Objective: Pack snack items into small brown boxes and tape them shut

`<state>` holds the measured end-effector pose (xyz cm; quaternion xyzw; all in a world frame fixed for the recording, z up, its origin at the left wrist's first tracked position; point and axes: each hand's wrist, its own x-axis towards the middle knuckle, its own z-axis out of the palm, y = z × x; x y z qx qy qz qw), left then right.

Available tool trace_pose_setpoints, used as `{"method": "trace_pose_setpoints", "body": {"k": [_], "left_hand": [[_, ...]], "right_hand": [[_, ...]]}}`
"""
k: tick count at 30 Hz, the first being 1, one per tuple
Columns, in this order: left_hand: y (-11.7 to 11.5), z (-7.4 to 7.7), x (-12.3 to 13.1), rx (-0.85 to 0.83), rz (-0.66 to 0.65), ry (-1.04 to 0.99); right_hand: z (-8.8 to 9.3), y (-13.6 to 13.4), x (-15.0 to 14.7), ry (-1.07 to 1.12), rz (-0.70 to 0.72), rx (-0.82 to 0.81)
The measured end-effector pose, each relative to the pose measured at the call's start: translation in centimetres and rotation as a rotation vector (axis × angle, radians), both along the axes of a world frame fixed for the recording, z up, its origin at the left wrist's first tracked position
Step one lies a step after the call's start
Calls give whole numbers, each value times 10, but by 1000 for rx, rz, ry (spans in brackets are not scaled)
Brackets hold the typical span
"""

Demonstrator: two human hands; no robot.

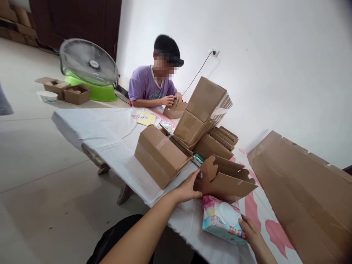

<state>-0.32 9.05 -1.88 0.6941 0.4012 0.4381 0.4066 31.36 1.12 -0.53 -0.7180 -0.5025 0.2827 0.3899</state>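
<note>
My left hand (189,189) grips the near end of a half-folded brown cardboard box (225,179) that sits open on the table. My right hand (251,229) holds the near edge of a pink and teal pack of wet wipes (222,220), which lies just under and in front of that box. Both hands have their fingers closed on what they hold.
A low table with a white and pink cloth (110,132) carries a large closed carton (159,154) and stacks of flat cardboard blanks (206,110). Another flat stack (302,183) lies at the right. A person in a purple shirt (154,86) folds a box opposite. A fan (89,66) stands behind.
</note>
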Motion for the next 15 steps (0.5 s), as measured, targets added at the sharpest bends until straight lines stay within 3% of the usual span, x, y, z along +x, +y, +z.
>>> {"method": "trace_pose_setpoints", "body": {"k": [5, 10, 12, 15], "left_hand": [[-11, -1, 8, 6, 12, 42], [-22, 3, 14, 30, 65, 120], [-23, 5, 15, 31, 190, 175], [-25, 9, 16, 38, 487, 245]], "right_hand": [[-2, 21, 15, -56, -59, 161], [-1, 36, 0, 84, 136, 163], [-2, 38, -12, 105, 232, 158], [-2, 38, -31, 95, 301, 149]]}}
